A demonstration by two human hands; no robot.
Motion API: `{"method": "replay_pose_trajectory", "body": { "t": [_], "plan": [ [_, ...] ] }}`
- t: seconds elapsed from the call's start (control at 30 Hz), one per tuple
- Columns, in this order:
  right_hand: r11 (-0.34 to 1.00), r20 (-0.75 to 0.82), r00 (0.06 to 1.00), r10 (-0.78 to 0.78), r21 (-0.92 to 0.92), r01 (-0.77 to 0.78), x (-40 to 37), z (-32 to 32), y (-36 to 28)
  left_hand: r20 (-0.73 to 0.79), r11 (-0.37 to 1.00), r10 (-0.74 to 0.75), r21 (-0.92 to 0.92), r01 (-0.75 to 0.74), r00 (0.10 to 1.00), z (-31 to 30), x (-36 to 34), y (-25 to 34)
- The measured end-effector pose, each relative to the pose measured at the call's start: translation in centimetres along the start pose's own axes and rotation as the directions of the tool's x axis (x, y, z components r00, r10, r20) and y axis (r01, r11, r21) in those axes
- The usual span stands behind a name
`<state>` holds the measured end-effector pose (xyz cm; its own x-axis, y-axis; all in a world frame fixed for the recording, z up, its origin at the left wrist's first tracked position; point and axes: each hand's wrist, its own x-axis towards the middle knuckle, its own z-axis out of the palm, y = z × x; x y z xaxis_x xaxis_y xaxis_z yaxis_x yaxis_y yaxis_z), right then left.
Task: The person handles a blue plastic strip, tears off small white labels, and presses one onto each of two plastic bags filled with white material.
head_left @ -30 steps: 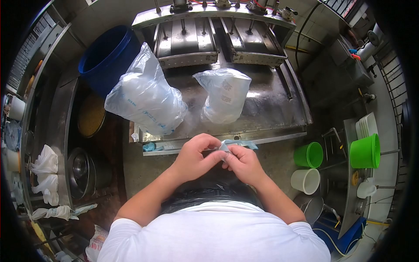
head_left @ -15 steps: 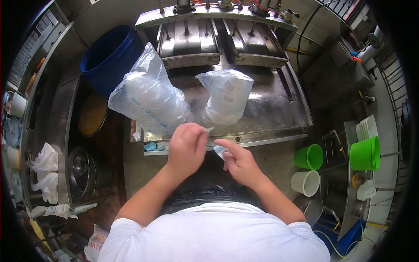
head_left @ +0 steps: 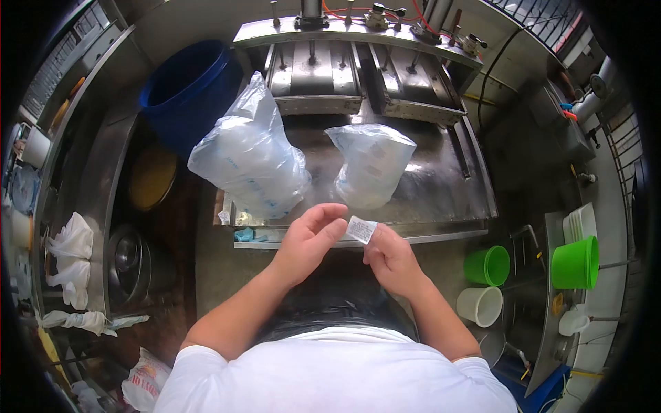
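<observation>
Between the thumb and fingers of my right hand [head_left: 394,260] is a small white printed label [head_left: 361,230], its dark lettering turned toward me. My left hand [head_left: 308,242] is just left of the label, fingers curved and thumb apart from them; I see nothing held in it. Whether its thumb tip touches the label's edge is hard to tell. Beyond my hands, two filled, translucent plastic bags stand on the metal table [head_left: 441,179]: a large bag [head_left: 251,168] with blue print at left, and a smaller bag [head_left: 375,165] at right.
A press frame [head_left: 358,34] with two metal trays rises at the table's back. A blue barrel [head_left: 189,96] stands behind left. To the right are green buckets [head_left: 487,266] and a white bucket [head_left: 480,307]. A crumpled blue scrap [head_left: 246,235] lies on the table's front edge.
My left hand has lowered slightly and moved right, its fingers parting; the small white piece seen at its fingertips is no longer there. The label in my right hand now shows its printed face.
</observation>
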<state>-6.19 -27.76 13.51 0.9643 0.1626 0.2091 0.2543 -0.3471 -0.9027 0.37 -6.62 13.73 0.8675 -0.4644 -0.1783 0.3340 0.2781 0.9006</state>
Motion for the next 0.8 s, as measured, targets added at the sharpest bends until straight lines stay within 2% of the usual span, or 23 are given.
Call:
{"method": "replay_pose_trajectory", "body": {
  "t": [0.03,0.1,0.13,0.17,0.23,0.27,0.33,0.37,0.43,0.57,0.63,0.8],
  "plan": [
    [0.997,0.038,0.997,-0.062,-0.048,0.064,0.2,0.0,-0.2,-0.008,1.000,0.006,-0.001,-0.006,1.000,-0.2,0.1,-0.1],
    [0.999,0.049,0.998,-0.029,-0.024,0.030,0.4,0.5,-0.6,0.070,0.997,0.041,0.056,-0.045,0.997,-0.6,0.2,-0.2],
    [1.000,0.054,0.998,0.012,-0.001,-0.012,0.4,0.8,-0.7,0.050,0.956,0.157,0.244,-0.164,0.986,-0.7,0.1,0.0],
    [1.000,0.060,0.998,0.007,0.000,-0.007,0.3,1.1,-0.5,0.043,0.955,0.163,0.245,-0.168,0.986,-0.8,-0.2,0.1],
    [0.996,0.049,0.996,0.070,0.047,-0.072,0.4,1.8,0.1,0.034,0.833,0.341,0.451,-0.319,0.939,-1.1,-0.6,0.4],
    [0.996,0.053,0.996,0.067,0.049,-0.069,0.6,2.0,0.1,0.029,0.832,0.344,0.453,-0.319,0.939,-1.3,-0.6,0.7],
    [0.997,0.042,0.998,0.049,0.058,-0.052,1.0,2.3,-0.4,-0.041,0.953,0.126,0.284,-0.110,0.991,-1.5,-0.8,1.0],
    [0.997,0.050,0.998,0.046,0.057,-0.049,1.4,2.3,-0.6,-0.047,0.953,0.130,0.281,-0.112,0.990,-1.8,-0.8,1.0],
    [1.000,0.085,0.996,0.009,0.023,-0.011,2.0,2.4,-1.0,0.024,0.998,0.033,0.044,-0.034,0.999,-2.6,-0.6,0.7],
    [0.999,0.080,0.997,-0.005,0.047,0.001,2.8,3.0,-1.3,-0.009,0.998,0.064,0.020,-0.064,0.998,-3.1,-0.7,0.8],
    [0.999,0.101,0.995,0.004,0.035,-0.008,3.2,3.2,-1.3,-0.043,0.980,0.189,0.075,-0.186,0.981,-3.6,-0.5,0.5],
    [0.998,0.125,0.991,0.048,0.038,-0.053,3.7,4.3,-1.1,-0.042,0.976,0.210,0.075,-0.207,0.977,-4.3,-0.6,1.3]
  ]
}}
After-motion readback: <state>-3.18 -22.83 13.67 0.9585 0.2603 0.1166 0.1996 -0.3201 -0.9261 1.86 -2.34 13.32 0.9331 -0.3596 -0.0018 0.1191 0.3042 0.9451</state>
